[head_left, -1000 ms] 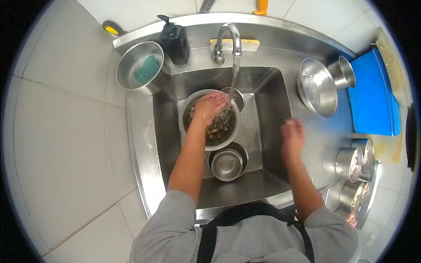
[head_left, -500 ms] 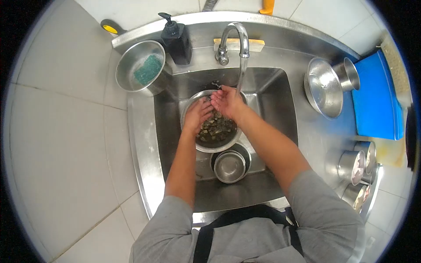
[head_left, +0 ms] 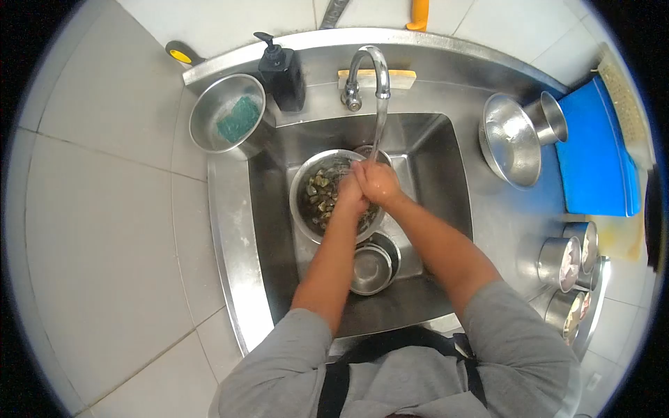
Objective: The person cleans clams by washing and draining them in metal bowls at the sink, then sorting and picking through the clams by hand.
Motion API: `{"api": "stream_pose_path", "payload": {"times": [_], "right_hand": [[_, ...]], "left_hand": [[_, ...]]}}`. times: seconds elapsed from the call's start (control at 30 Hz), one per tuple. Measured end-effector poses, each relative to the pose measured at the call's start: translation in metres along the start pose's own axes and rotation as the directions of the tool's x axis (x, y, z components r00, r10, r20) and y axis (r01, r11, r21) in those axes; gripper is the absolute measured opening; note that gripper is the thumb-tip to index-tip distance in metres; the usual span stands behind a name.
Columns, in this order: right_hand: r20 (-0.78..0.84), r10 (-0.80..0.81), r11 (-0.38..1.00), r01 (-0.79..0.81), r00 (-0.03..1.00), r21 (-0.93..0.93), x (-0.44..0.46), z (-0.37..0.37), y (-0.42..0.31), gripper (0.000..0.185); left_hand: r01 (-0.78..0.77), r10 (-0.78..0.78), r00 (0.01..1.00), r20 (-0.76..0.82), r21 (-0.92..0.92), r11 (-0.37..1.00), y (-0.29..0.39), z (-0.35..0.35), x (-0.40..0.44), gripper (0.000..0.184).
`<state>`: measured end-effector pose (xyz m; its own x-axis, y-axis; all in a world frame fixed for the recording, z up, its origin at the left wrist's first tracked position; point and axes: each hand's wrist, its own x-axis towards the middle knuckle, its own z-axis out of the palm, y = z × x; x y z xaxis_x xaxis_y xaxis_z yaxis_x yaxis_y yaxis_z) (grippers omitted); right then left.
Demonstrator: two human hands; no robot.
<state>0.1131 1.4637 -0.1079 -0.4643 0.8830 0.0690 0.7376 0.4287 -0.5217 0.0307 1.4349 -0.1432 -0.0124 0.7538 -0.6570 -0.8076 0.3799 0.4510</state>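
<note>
Steel walls of the sink (head_left: 442,209) surrounded the metal bowl (head_left: 295,202) in my head view, and dark, shell-like pieces (head_left: 322,195) lay inside it. I saw the left hand (head_left: 353,193) and the right hand (head_left: 380,184) touching each other over the bowl's right side, just below the faucet (head_left: 378,73), with running water (head_left: 380,129) falling onto them. The right hand's fingers looked bent against the left, whose fingers were blurred and partly hidden; from my end I could not tell how far open either hand was, or whether anything was held between them. Nested small bowls (head_left: 369,270) sat in the sink nearer the person. On the left ledge I made out a green scouring pad (head_left: 239,120) inside a metal pot (head_left: 198,122), beside a black pump bottle (head_left: 283,82). On the right counter, a tilted metal basin (head_left: 511,143) stood by a metal cup (head_left: 549,117) and a blue bin (head_left: 594,157).
</note>
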Motion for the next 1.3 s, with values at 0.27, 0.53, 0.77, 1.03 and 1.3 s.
{"api": "stream_pose_path", "payload": {"times": [0.27, 0.53, 0.77, 1.03, 1.3], "right_hand": [[0.593, 0.176, 0.298, -0.617, 0.786, 0.728, -0.006, 0.021, 0.020, 0.034], [0.784, 0.161, -0.232, -0.749, 0.599, 0.620, -0.020, 0.080, 0.066, 0.072], [0.826, 0.424, -0.173, -0.862, 0.371, 0.476, -0.017, 0.201, 0.103, 0.074], [0.743, 0.324, 0.466, -0.782, 0.586, 0.414, 0.022, 0.138, 0.066, 0.084], [0.652, 0.549, 0.269, -0.849, 0.523, 0.454, -0.006, 0.189, 0.082, 0.082]], "left_hand": [[-0.276, 0.641, 0.746, -0.183, 0.790, 0.547, 0.030, -0.143, 0.036, 0.040], [0.239, -0.037, 0.836, -0.548, 0.301, 0.923, 0.002, -0.188, 0.077, 0.083], [0.314, -0.237, 0.889, -0.392, 0.147, 0.938, -0.028, -0.213, 0.113, 0.096], [-0.152, 0.151, 0.984, -0.094, -0.013, 0.988, -0.038, -0.169, 0.049, 0.060], [0.062, -0.066, 0.718, -0.693, -0.030, 0.998, -0.030, -0.167, 0.073, 0.077]]}}
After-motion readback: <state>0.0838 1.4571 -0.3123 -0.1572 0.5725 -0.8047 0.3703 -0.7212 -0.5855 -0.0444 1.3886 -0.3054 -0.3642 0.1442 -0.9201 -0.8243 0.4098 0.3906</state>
